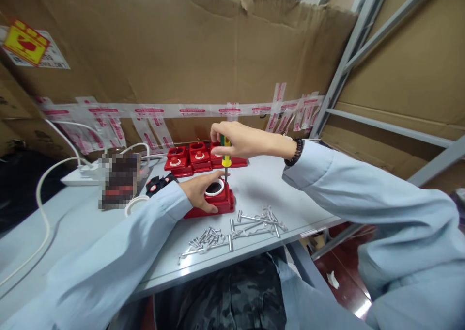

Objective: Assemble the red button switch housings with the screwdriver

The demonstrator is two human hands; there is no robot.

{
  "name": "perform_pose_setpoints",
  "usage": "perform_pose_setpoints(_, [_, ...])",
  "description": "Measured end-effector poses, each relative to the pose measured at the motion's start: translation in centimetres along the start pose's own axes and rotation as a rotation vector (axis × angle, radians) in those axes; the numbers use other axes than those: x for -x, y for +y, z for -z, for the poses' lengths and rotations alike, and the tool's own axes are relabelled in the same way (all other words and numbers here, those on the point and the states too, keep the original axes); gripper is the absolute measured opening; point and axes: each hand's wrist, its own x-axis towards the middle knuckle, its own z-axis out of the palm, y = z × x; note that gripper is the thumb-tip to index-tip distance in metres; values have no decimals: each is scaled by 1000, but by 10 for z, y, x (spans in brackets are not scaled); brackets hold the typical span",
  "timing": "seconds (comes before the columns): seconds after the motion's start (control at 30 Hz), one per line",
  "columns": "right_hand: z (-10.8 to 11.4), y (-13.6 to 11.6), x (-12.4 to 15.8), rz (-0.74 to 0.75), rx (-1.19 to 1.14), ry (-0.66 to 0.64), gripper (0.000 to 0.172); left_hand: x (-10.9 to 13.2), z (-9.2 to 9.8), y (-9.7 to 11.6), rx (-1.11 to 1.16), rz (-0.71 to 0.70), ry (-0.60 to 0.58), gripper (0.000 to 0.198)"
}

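My right hand (232, 138) is closed around the green and yellow handle of a screwdriver (226, 161), which stands upright. Its shaft reaches down to the back right corner of a red housing (227, 201) with a white ring (214, 188) around its round opening. Whether the tip sits in a screw is too small to tell. My left hand (200, 192) wraps around the left side of this housing, thumb in front and fingers behind. Closer to the table's front edge lie a pile of small screws (206, 238) and several metal T-shaped bars (254, 226).
Several similar red housings (200, 156) stand in a row at the back. Left of them are black parts (158, 184), another white ring (136, 205), a blurred-out object (119, 182) and a power strip (78, 176) with white cables. Cardboard (181, 54) walls the table's back; a metal rack (348, 68) rises right.
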Motion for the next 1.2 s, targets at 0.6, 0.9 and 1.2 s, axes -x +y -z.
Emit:
perform_pose_setpoints(0.6, [-14, 3, 1, -78, -222, 162, 30, -1, -1, 4, 13, 7, 16, 89])
perform_pose_setpoints(0.9, [2, -8, 1, -353, 64, 44, 41, -3, -3, 0, 13, 13, 6, 90])
perform_pose_setpoints(1.2, [-4, -7, -3, -42, -257, 23, 58, -2, -3, 1, -9, 25, 21, 89])
